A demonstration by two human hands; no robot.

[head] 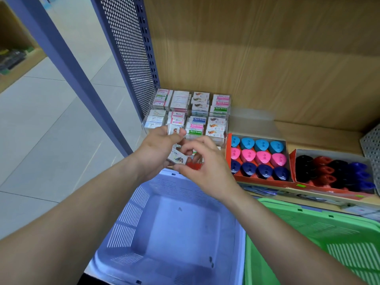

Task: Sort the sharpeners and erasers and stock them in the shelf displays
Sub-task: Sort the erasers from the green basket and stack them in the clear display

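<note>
My left hand (pixel 156 149) holds a few wrapped erasers (pixel 173 130) in front of the clear eraser display (pixel 224 120) on the shelf. My right hand (pixel 203 161) pinches one white eraser with a printed sleeve (pixel 177 159) between thumb and fingers, just below the left hand. The display's compartments hold several stacked erasers, some labelled Hard Eraser. To the right, a red box (pixel 229 145) holds blue, pink and navy sharpeners (pixel 262 156).
A second red box (pixel 296 161) with black, red and blue sharpeners stands further right. A blue basket (pixel 131 202) sits below my arms, a green basket (pixel 287 204) beside it. A perforated metal panel (pixel 131 58) borders the shelf's left side.
</note>
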